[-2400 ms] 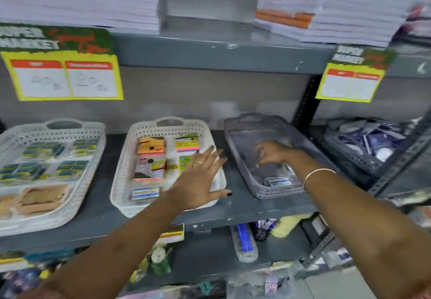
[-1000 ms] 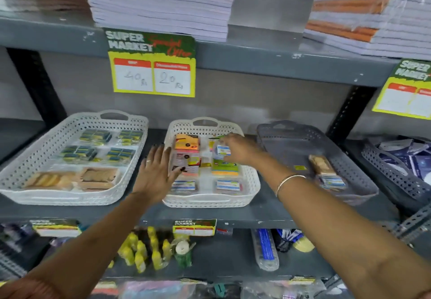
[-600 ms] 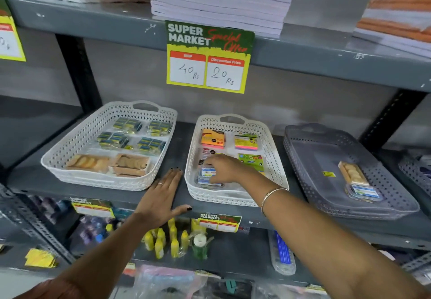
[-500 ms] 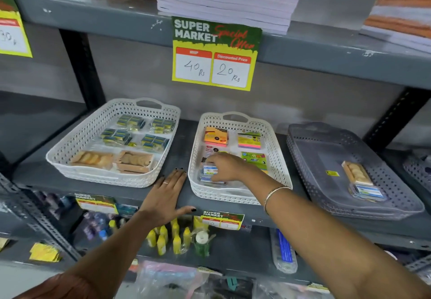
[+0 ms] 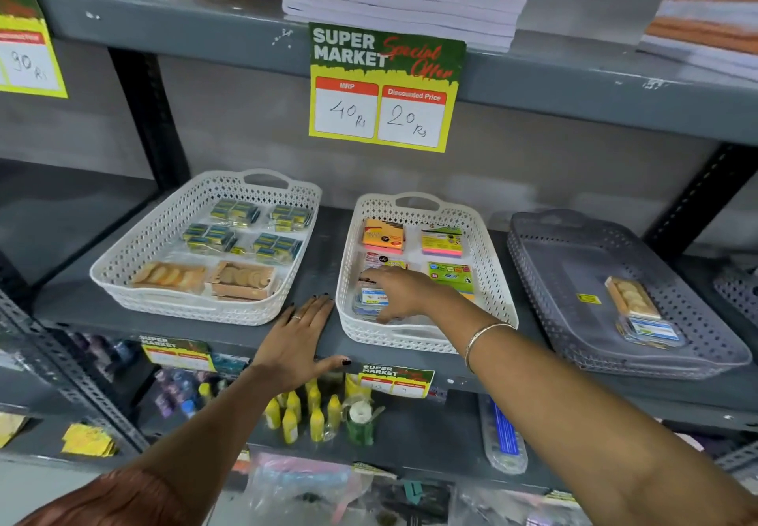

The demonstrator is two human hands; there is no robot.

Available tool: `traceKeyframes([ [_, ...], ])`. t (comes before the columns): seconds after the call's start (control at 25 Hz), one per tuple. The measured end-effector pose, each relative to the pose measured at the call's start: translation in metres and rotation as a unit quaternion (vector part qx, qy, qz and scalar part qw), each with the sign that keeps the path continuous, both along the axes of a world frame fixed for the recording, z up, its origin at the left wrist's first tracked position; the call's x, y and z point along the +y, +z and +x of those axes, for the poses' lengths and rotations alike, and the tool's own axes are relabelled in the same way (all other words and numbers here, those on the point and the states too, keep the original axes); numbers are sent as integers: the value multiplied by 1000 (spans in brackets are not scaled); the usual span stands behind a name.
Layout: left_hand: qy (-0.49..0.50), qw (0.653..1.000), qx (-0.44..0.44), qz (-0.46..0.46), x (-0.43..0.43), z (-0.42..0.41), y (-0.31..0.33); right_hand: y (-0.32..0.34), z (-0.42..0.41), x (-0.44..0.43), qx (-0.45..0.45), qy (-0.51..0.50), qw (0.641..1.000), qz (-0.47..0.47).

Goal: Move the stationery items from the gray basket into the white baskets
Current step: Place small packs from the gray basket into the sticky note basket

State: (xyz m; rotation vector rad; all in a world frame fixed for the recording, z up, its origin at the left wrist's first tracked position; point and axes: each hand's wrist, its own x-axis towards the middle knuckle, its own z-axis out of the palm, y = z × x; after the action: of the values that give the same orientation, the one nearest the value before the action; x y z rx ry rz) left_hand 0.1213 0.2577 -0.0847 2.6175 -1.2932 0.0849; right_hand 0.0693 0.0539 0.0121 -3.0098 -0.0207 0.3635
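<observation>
The gray basket [image 5: 545, 291] stands on the right of the shelf and holds a tan pack of round pieces [image 5: 631, 298] and a clear box with a blue label [image 5: 650, 330]. My right hand [image 5: 404, 293] reaches into the front left of the middle white basket [image 5: 414, 343], fingers curled around a small clear blue-labelled box [image 5: 371, 300] that sits low in it. Sticky-note pads fill the rest of that basket. My left hand [image 5: 297, 341] lies flat and open on the shelf between the middle basket and the left white basket [image 5: 135, 238].
The left white basket holds several small green-blue packs and two tan packs. A yellow price sign [image 5: 383, 90] hangs from the shelf above, which carries paper stacks. Yellow bottles [image 5: 305, 414] and other goods fill the lower shelf. A black upright [image 5: 693, 197] stands behind the gray basket.
My right hand left the gray basket with a small box and brought it down into the front left of the middle white basket. My left hand slid off that basket onto the shelf.
</observation>
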Motion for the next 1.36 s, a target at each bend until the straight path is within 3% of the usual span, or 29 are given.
traceKeyframes([
  [0.16, 24, 985, 58, -163, -3, -12, 25, 30, -16, -21, -37, -63, 994, 84],
  [0.36, -51, 964, -49, -257, -69, -58, 92, 63, -69, -110, -109, -195, 971, 86],
  [0.52, -193, 954, -52, -224, -150, -119, 123, 63, -131, -188, -113, -288, 951, 30],
  [0.64, -261, 953, 13, -153, -196, -165, 114, 49, -175, -234, -75, -336, 939, 8],
  [0.84, -176, 981, 79, -14, -239, -197, 64, 20, -222, -284, 0, -354, 932, -76],
  [1.08, -120, 988, 18, 100, -254, -186, 24, 2, -231, -306, 47, -370, 918, -134],
  [1.36, -129, 988, -18, 82, -255, -176, 5, -3, -223, -305, 81, -342, 922, -161],
])
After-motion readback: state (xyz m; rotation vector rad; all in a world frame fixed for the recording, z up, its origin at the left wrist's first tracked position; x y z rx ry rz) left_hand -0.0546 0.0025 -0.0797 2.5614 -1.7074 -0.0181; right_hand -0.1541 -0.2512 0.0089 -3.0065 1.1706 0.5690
